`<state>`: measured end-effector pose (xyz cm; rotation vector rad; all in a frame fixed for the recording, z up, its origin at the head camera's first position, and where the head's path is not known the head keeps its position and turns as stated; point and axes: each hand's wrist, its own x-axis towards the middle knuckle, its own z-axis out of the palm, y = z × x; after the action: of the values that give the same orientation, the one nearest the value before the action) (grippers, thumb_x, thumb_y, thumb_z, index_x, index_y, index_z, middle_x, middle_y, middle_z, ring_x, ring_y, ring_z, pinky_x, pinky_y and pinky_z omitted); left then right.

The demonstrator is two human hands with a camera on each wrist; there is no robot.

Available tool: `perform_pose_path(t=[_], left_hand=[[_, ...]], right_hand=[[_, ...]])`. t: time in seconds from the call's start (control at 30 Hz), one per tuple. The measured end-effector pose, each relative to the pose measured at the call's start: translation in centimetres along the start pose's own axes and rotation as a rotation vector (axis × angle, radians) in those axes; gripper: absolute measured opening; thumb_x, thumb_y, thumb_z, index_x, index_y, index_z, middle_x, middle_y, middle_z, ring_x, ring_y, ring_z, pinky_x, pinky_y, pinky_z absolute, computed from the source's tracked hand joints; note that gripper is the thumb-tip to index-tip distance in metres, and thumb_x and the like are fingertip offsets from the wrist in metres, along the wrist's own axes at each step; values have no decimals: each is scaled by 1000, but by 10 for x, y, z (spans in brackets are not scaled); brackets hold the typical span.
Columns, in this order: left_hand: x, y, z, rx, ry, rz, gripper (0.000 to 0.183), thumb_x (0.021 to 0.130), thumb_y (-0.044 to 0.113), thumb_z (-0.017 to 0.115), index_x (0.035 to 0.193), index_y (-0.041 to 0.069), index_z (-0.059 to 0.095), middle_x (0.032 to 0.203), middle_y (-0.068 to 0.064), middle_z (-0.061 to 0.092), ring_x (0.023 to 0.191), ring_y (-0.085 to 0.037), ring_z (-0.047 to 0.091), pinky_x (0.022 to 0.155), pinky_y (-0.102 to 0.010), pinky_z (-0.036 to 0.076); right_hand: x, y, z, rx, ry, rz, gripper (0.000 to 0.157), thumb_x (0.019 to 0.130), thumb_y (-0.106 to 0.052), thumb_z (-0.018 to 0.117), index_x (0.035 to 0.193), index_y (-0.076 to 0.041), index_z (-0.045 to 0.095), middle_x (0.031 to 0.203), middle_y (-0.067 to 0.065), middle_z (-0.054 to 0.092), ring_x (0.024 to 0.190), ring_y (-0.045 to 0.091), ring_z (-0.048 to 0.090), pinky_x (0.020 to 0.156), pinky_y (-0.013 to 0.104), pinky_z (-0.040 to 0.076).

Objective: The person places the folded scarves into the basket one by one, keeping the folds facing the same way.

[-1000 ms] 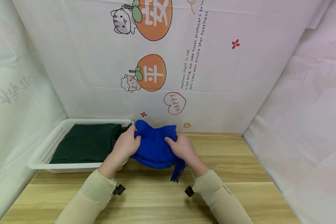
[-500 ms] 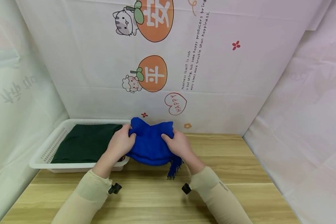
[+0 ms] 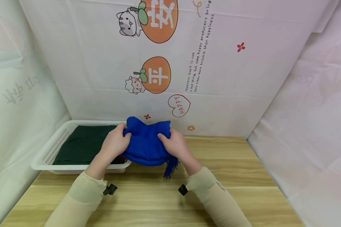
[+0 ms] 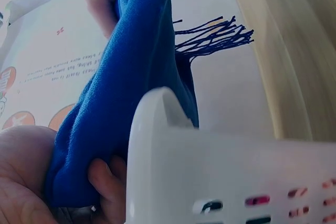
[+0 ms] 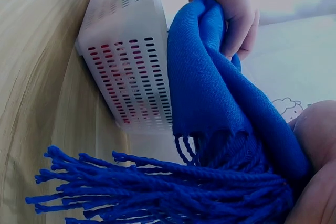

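Note:
A blue fringed scarf [image 3: 146,143], folded into a bundle, is held up between both hands. My left hand [image 3: 115,142] grips its left side, thumb in front, over the right end of the white basket [image 3: 39,165]. On the other side my right hand [image 3: 176,145] pinches the scarf near its tasselled end, and the fringe hangs below. In the left wrist view the fingers [image 4: 107,184] curl round the cloth close behind the basket rim. The right wrist view shows the twisted tassels [image 5: 157,187] and the fold of the scarf beside the perforated basket wall.
A folded dark green cloth [image 3: 82,145] lies in the basket, with something red and dark partly hidden at its right end. The wooden table [image 3: 216,176] extends to the right. White printed sheets [image 3: 216,110] wall off the back and sides.
Both hands have carried the blue scarf leftward and slightly up, so that it now overlaps the basket's right end. The basket and green cloth have stayed in place.

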<state>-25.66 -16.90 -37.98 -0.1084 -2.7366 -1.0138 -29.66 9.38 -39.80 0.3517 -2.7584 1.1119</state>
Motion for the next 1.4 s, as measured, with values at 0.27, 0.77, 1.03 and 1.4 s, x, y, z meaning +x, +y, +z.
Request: perform_pose_path(t=[0.27, 0.77, 1.03, 1.4], left_hand=[[-3, -12, -17, 8, -2, -22, 43, 115, 23, 51, 150, -3, 53, 145, -34, 63, 118, -49, 66, 96, -63, 54], [-7, -34, -45, 37, 37, -36, 48, 116, 26, 50, 153, -6, 51, 149, -38, 59, 125, -55, 63, 100, -70, 52], [-7, -45, -56, 48, 41, -70, 53, 116, 28, 49, 157, -6, 49, 155, -39, 53, 135, -59, 57, 107, -74, 48], [-9, -59, -74, 98, 68, -93, 50, 116, 30, 49, 153, -5, 51, 151, -40, 56, 129, -61, 59, 98, -74, 50]], right_hand=[[3, -21, 11, 7, -4, -34, 42, 111, -47, 67, 117, -5, 72, 106, 13, 75, 95, 30, 71, 85, 49, 60], [13, -51, 31, -24, -18, -61, 47, 111, -51, 64, 120, -5, 71, 104, 11, 72, 92, 27, 69, 82, 45, 59], [16, -67, 42, -25, -25, -59, 50, 112, -49, 64, 130, -2, 71, 118, 15, 75, 102, 29, 73, 89, 46, 61], [16, -88, 52, 18, -63, -51, 56, 113, -49, 63, 142, -1, 66, 134, 17, 74, 115, 29, 72, 97, 47, 61]])
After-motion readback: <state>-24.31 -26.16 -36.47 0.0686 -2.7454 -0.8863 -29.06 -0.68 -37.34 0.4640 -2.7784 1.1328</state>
